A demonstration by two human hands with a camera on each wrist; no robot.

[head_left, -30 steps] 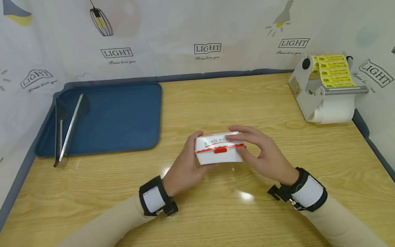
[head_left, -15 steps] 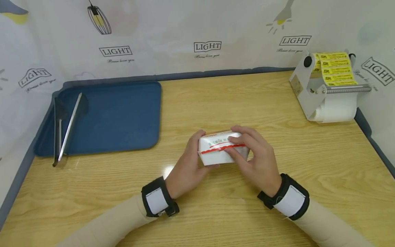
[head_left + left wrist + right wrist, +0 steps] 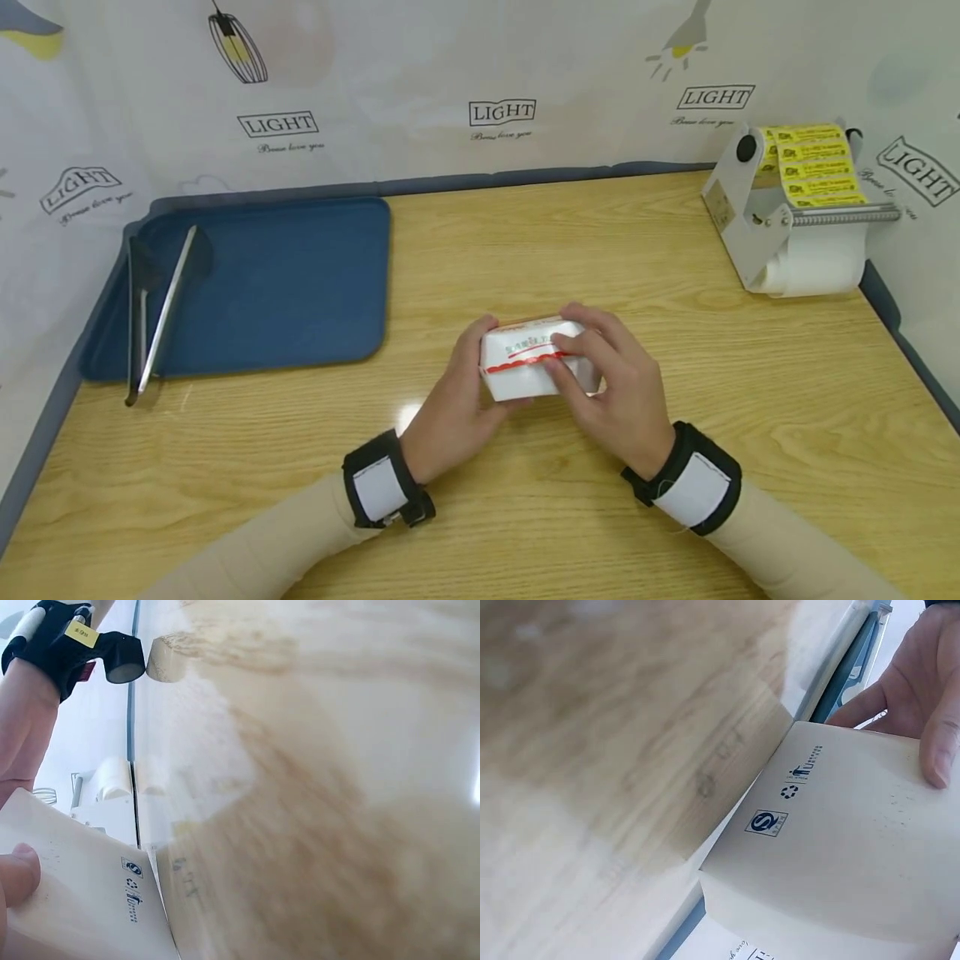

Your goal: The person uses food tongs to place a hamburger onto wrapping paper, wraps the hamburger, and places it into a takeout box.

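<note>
A small white paper food box [image 3: 513, 382] with a red wavy line along its lid edge is held low over the wooden table. My left hand [image 3: 455, 408] grips its left end, the thumb pressed on the underside. My right hand [image 3: 621, 392] pinches the front right of the box, thumb at the lid's red edge and fingers curled over the top. The red front tab is hidden behind that thumb. Both wrist views show the box's plain underside [image 3: 840, 817] with small printed marks; my left thumb [image 3: 21, 876] lies on it in the left wrist view.
A blue tray [image 3: 300, 283] lies at the left, with metal tongs [image 3: 167, 312] along its left side. At the back right stands a dispenser [image 3: 750, 233] with a roll of yellow labels [image 3: 821, 167]. A printed white sheet [image 3: 405, 75] lines the back and sides of the table.
My right hand has shifted left along the box, its thumb going from the right end to the front tab and covering it. The left hand keeps its grip, almost still.
</note>
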